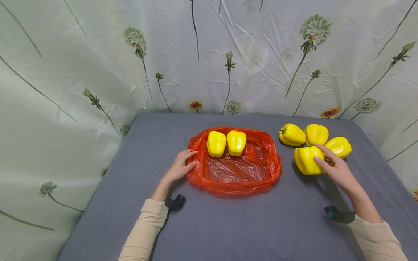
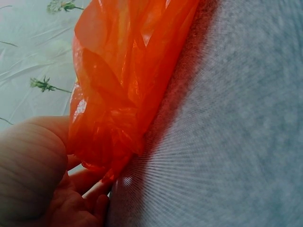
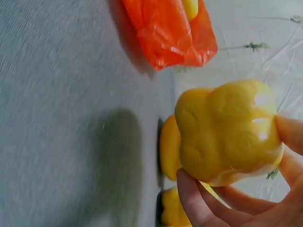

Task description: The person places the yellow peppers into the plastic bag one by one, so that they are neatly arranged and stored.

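Note:
A red plastic bag (image 1: 240, 188) lies spread open on the table, its sides standing up as a low wall. Two yellow bell peppers (image 1: 216, 144) sit side by side inside it at the back left. My left hand (image 1: 179, 166) holds the bag's left side, with thumb and fingers around the crinkled plastic (image 2: 111, 113). On the right, my right hand (image 1: 336, 168) grips another yellow bell pepper (image 3: 227, 132) between thumb and fingers, raised above the table with its shadow below. Three more yellow bell peppers (image 1: 316, 134) lie just behind that hand.
The table has a grey cloth cover (image 1: 248, 228). A pale curtain with a dandelion print (image 1: 254, 54) hangs along the back and left side. Both wrists wear dark bands (image 1: 174, 203).

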`<state>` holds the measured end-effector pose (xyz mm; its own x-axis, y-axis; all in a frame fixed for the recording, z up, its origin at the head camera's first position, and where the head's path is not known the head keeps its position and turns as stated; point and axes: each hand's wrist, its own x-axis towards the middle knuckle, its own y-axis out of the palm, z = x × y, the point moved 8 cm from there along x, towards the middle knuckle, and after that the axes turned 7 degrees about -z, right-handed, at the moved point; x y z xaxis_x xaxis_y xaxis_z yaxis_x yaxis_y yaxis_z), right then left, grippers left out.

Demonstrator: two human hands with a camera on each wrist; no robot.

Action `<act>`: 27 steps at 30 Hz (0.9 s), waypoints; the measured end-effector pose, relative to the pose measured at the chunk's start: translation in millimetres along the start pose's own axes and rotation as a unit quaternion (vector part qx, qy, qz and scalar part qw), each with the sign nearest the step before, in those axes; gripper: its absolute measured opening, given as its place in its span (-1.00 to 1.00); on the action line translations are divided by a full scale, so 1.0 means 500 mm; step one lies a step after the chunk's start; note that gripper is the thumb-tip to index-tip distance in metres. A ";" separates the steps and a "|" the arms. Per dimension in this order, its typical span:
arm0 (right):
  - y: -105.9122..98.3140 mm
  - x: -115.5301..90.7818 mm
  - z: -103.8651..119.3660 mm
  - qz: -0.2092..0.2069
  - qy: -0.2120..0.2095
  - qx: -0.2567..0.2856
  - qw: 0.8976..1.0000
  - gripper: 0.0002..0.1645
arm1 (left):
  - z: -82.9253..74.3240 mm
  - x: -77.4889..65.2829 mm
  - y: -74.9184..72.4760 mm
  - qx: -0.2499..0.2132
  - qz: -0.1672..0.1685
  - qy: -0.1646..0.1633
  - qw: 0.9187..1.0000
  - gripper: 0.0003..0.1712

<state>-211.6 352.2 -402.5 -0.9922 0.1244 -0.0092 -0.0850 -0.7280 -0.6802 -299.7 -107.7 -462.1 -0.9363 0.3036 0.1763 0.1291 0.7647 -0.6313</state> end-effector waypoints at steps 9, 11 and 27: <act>0.007 0.002 0.045 -0.036 -0.017 0.035 0.999 -0.30 | 0.003 0.000 0.003 0.003 0.003 0.000 1.000 -0.47; 0.011 0.002 0.059 -0.039 -0.019 0.044 0.998 -0.31 | 0.003 0.000 0.002 0.001 0.003 -0.001 1.000 -0.48; 0.100 0.025 0.151 0.025 -0.044 0.108 0.993 -0.30 | -0.002 0.001 -0.001 0.001 -0.010 0.011 1.000 -0.50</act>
<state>-235.3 266.4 -381.4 -0.9990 0.0314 0.0320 -0.0433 -0.8611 -0.5066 -299.9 -107.2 -461.1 -0.9313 0.3001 0.2064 0.1090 0.7702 -0.6284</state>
